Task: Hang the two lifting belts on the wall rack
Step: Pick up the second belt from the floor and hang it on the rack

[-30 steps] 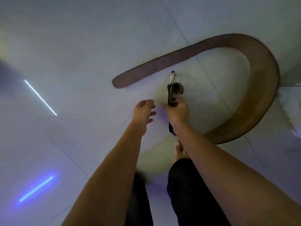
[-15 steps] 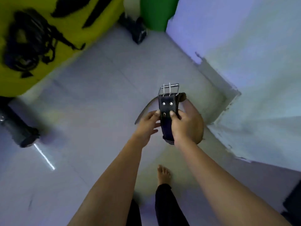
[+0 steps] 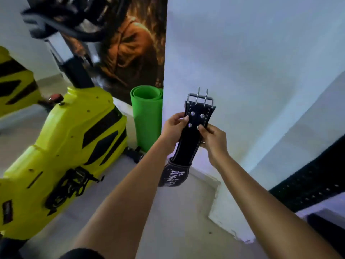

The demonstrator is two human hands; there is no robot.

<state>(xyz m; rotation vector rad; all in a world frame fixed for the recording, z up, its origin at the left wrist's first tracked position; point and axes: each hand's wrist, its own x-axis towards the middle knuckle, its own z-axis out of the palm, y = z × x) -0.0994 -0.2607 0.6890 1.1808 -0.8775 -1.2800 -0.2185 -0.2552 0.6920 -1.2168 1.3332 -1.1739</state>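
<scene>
I hold a black lifting belt (image 3: 188,139) upright in front of a white wall, its two-pronged metal buckle (image 3: 200,99) at the top. My left hand (image 3: 174,126) grips its left edge just below the rivets, and my right hand (image 3: 212,138) pinches its right edge. The lower part of the belt, with white lettering, hangs down between my forearms. At the right edge a second dark strap with rows of holes (image 3: 309,184) runs diagonally, blurred. No wall rack is visible.
A yellow-green exercise bike (image 3: 61,146) with a black pedal stands on the left. A rolled green mat (image 3: 147,113) leans upright in the corner under a brown poster (image 3: 130,47). The white wall (image 3: 252,62) has a stepped base at the lower right.
The view has swung up from the floor to the wall corner. I have raised the black belt higher, and both hands now hold it with its face toward me.
</scene>
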